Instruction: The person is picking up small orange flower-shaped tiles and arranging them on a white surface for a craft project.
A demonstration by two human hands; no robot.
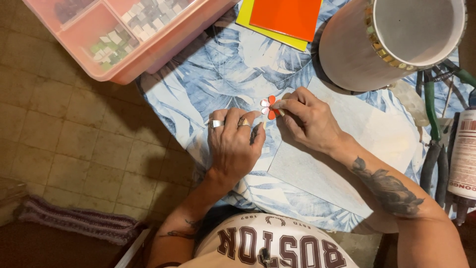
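Two hands work close together at the middle of the table, which is covered by a blue leaf-print cloth. The left hand lies palm down, rings on two fingers, its fingertips curled in beside a small flower made of red and white petal pieces. The right hand is pinched narrow, thumb and forefinger closed on a thin stick whose far end lies by the flower. Whether the left hand grips anything cannot be told; its fingertips rest on or just beside the flower's lower edge.

The flower sits on the cloth just beside the upper left corner of a pale blue tile, on which the right wrist rests.

Surroundings:
- A white pot stands beyond the right hand, its rim partly set with small gold mosaic pieces.
- A pink box with compartments of small tiles stands at the upper left, overhanging the table edge.
- An orange square lies on a yellow one at the top centre.
- Green-handled nippers and a tube lie at the right edge.
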